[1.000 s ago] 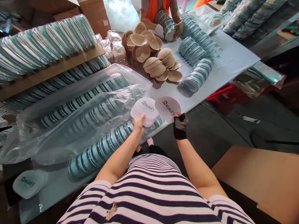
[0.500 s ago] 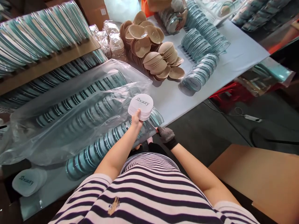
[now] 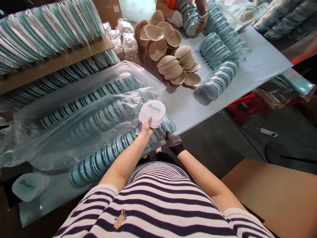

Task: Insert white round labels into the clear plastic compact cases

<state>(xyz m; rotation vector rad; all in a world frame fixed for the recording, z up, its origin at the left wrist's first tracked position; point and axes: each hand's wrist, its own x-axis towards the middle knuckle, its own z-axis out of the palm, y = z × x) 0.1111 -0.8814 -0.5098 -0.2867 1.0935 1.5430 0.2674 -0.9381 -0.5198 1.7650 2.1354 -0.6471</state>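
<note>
Left hand: the bare left hand (image 3: 147, 126) is closed around the near edge of a stack of white round discs (image 3: 152, 113), thumb on the top disc, fingers under the stack, holding it above the table edge.
Discs: the stack of white round discs is held nearly flat, tilted a little toward the camera; the top one bears the printed word "Sbeauty".
Right hand: the right hand (image 3: 172, 142), in a dark dotted fingerless glove, sits just right of and below the stack; its fingers are curled at the end of the nearest row of teal-rimmed clear cases (image 3: 111, 153), touching it. Whether it grips a case I cannot tell.
Near row: the row lies on its side along the table's front edge, its right end just under the held stack.
Plastic sheet: a clear plastic bag (image 3: 81, 112) covers more rows of cases left of the hands.
Table: a pale blue table top (image 3: 260, 62) carries everything.
Beige pads: a heap of beige round pads (image 3: 168, 59) lies beyond the hands, mid-table.
Far cases: more lines of cases (image 3: 220, 59) lie right of the pads.
Loose disc: another printed disc pile (image 3: 28, 186) lies at the lower left.
Other person: a co-worker's hands (image 3: 203, 21) at the far end hold a bundle of cases.
</note>
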